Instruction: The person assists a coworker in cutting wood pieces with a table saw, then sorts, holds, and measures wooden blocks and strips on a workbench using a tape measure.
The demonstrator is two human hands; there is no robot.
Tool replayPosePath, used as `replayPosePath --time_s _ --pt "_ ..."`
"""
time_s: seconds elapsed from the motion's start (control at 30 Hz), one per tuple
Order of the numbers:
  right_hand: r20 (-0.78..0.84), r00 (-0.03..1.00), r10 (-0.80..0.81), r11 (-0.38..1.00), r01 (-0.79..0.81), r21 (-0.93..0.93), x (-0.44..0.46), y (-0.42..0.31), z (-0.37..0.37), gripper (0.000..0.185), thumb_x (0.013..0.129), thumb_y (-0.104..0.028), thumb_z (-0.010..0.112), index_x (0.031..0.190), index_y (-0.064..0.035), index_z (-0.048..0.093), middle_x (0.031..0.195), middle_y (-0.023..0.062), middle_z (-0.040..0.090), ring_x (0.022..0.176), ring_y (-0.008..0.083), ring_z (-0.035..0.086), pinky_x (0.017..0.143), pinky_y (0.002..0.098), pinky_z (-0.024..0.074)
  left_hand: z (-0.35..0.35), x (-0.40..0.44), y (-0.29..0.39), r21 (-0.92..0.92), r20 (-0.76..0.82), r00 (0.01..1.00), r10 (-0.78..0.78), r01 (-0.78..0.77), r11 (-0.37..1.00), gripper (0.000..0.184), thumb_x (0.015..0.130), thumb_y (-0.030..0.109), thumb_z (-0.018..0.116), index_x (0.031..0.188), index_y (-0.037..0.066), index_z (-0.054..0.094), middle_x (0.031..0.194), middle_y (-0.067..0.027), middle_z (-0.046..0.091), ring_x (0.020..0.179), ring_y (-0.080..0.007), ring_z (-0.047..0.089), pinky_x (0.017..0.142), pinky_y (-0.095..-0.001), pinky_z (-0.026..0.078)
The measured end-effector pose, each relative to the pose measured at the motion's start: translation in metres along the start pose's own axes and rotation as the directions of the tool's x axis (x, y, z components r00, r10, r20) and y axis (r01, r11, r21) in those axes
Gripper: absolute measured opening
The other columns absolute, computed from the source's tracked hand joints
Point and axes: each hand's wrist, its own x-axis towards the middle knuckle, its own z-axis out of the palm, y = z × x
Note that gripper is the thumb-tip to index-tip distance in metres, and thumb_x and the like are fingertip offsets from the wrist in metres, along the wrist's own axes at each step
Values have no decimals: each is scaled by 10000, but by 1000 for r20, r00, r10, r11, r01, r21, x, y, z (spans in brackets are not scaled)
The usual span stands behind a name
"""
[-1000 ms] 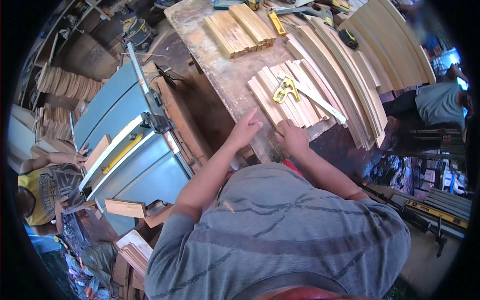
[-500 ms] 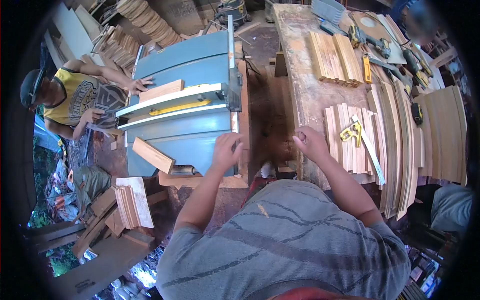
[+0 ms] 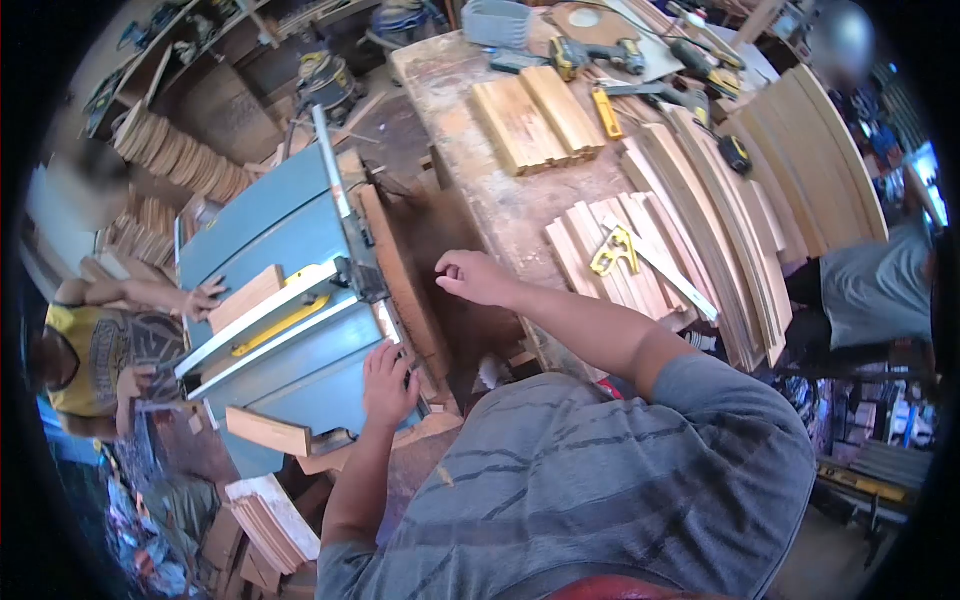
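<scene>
Saw (image 3: 290, 240): 9 o'clock. Left hand (image 3: 390, 387): at its 4 o'clock edge, fingers spread, nothing visibly gripped. Right hand (image 3: 478, 278): curled; contents cannot be told. Apparent step: hand placement; gripping the edge calls for closing the left fingers.

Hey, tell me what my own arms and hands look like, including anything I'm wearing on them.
Your left hand and right hand are bare, with no gloves or watch visible. Your forearms are uncovered too. The short sleeves are grey, part of a grey shirt with darker stripes across it.
</scene>
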Motion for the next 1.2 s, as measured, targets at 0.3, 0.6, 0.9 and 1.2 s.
replayPosePath --time_s 0.3,0.6,0.9,1.2 --pt "35 995 92 979 -96 177 32 11 31 298 880 -220 701 1078 -11 622 840 44 615 736 111 562 701 275 496 2 -5 -9 31 32 999 -22 21 999 332 712 117 650 1043 106 630 1265 -110 542 1283 -315 445 1100 -499 311" --pt "61 988 142 942 -154 299 60 16 42 314 908 -218 680 1115 4 600 902 26 617 775 93 555 743 251 484 4 -3 -9 -13 49 999 -20 21 1000 348 689 62 631 1028 138 611 1291 -86 523 1308 -306 429 1093 -513 311" --pt "80 968 237 877 -249 412 74 8 51 307 919 -255 658 1092 -5 613 902 33 623 819 102 562 779 266 477 -1 1 -6 14 73 997 1 -2 1000 289 702 97 644 990 116 629 1270 -100 540 1298 -295 433 1106 -488 305" --pt "67 952 297 813 -289 506 89 9 64 331 918 -311 660 1073 -22 620 917 42 610 825 113 553 737 274 470 -1 3 -3 31 53 999 2 -4 1000 288 704 96 643 987 142 616 1246 -71 546 1292 -285 439 1101 -481 304"
